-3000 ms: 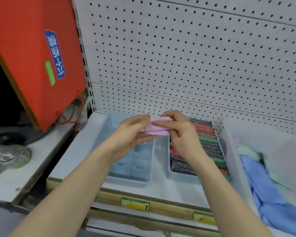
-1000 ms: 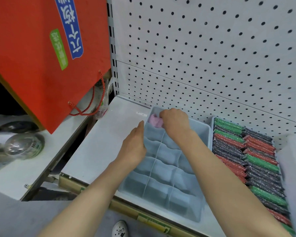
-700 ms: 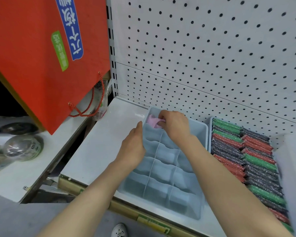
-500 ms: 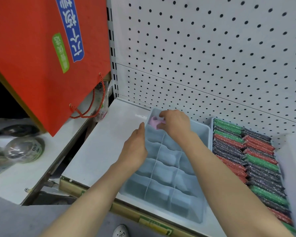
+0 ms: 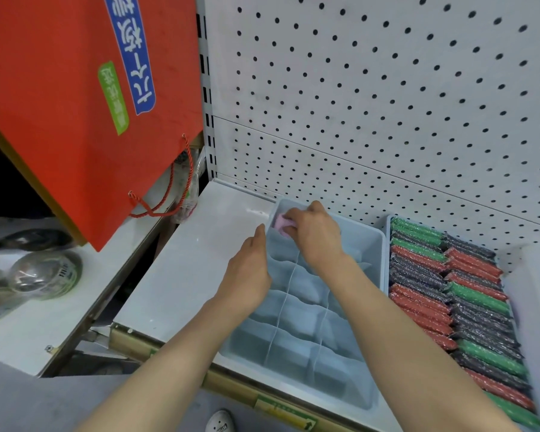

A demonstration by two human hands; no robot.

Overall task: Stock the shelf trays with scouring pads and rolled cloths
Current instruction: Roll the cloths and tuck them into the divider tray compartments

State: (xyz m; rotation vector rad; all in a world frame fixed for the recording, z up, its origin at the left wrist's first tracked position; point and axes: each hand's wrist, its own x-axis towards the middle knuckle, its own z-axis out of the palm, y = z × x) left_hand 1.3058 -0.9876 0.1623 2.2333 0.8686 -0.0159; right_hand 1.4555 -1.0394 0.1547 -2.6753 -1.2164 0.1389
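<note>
The right hand pinches the pink cloth at the tray's 11 o'clock corner; the left hand, grip wide, rests on its wall.

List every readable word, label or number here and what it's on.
On the red bag, blue patch: white Chinese characters, upside down, seemingly "六一"; rest unsure.
On the bag, green patch: too blurred.
On the shelf-edge label: black arrow; print too small.
No other text.
</note>
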